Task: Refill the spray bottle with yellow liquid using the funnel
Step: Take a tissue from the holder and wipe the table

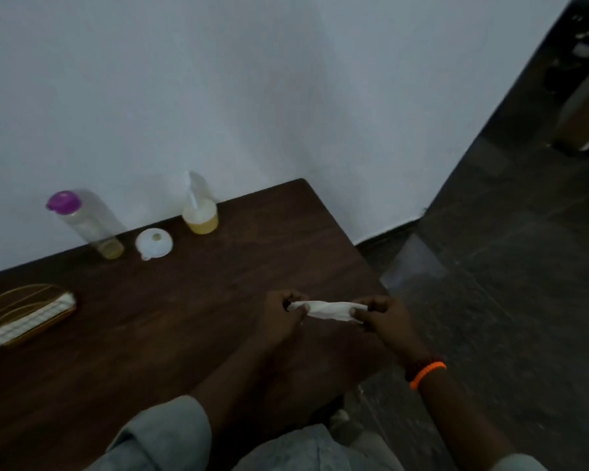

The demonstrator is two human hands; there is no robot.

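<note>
Both our left hand [279, 314] and right hand [383, 317] pinch a crumpled white tissue [327, 309] between them. The clear spray bottle [199, 207] holding yellow liquid stands capped at the dark wooden counter's [184, 317] far edge, beside the white plastic funnel [154, 243]. We judge the refilling done, only wiping left.

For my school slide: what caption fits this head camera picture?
Both hands stretch a white tissue near the funnel and spray bottle.
</note>
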